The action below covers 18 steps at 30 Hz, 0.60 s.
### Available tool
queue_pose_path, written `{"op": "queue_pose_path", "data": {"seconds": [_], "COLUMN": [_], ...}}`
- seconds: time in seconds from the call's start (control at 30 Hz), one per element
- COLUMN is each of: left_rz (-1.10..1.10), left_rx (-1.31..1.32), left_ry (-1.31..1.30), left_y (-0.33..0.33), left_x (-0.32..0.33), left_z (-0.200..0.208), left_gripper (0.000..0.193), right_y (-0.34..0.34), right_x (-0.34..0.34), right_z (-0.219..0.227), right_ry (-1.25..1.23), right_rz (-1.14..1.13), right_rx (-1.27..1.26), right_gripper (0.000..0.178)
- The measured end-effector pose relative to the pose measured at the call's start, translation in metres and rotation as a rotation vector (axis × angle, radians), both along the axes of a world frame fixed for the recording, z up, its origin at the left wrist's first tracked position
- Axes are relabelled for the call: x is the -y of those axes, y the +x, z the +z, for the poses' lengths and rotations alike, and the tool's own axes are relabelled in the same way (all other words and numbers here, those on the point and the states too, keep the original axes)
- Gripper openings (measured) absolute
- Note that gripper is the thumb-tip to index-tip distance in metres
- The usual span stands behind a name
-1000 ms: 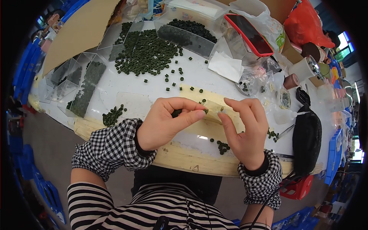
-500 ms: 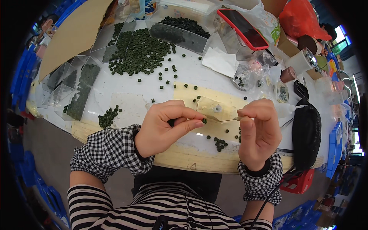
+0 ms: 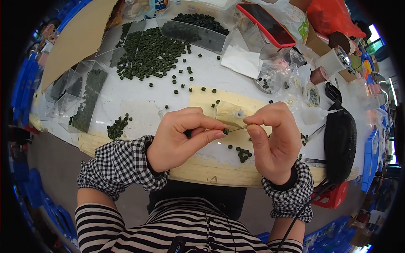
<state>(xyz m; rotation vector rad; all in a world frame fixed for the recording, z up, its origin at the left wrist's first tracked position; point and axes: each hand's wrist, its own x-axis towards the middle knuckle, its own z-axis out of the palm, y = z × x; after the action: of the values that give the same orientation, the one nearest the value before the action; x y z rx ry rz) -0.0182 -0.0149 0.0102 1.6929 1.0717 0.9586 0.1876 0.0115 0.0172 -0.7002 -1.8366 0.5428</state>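
Observation:
Between thumb and forefinger, my left hand (image 3: 175,138) pinches a small dark green spool-shaped piece (image 3: 226,131) above the table's front part. My right hand (image 3: 275,141) grips a thin needle-like tool (image 3: 237,129), pointed left with its tip at the green piece. Whether the tip has gone inside cannot be made out. Behind the fingers lies a cream block (image 3: 225,110) with a small white round fitting (image 3: 239,114) on it. A little cluster of green pieces (image 3: 243,154) lies in front, between my hands.
A large heap of green pieces (image 3: 147,55) spreads at the back left, beside clear bins (image 3: 89,99). A small pile (image 3: 118,127) is left of my left hand. A red-cased phone (image 3: 268,24), white tissue (image 3: 240,62) and black mesh pouch (image 3: 339,143) are farther right.
My right hand has moved left, bringing the needle-like tool to the green piece, so less of its shaft shows. My left hand stays almost in place.

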Motion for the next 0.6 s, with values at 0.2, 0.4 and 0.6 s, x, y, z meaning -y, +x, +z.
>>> {"op": "queue_pose_path", "data": {"seconds": [0.2, 0.4, 0.6], "left_rz": [-0.001, -0.008, 0.020], "left_rx": [-0.002, -0.071, -0.053], "left_ry": [0.011, 0.079, 0.055], "left_y": [0.0002, 0.0007, -0.0014], "left_x": [0.0002, 0.0010, -0.0004], "left_z": [-0.0001, 0.0008, -0.0039], "left_gripper": [0.014, 0.014, 0.015], "right_y": [-0.0006, 0.0001, 0.0002], "right_x": [-0.0005, -0.0001, -0.0059], "right_z": [-0.0003, -0.0006, -0.0041], "right_ry": [0.010, -0.004, 0.002], "right_rz": [0.007, -0.047, -0.224], "right_rx": [0.035, 0.021, 0.083], "right_gripper": [0.011, 0.010, 0.011]}}
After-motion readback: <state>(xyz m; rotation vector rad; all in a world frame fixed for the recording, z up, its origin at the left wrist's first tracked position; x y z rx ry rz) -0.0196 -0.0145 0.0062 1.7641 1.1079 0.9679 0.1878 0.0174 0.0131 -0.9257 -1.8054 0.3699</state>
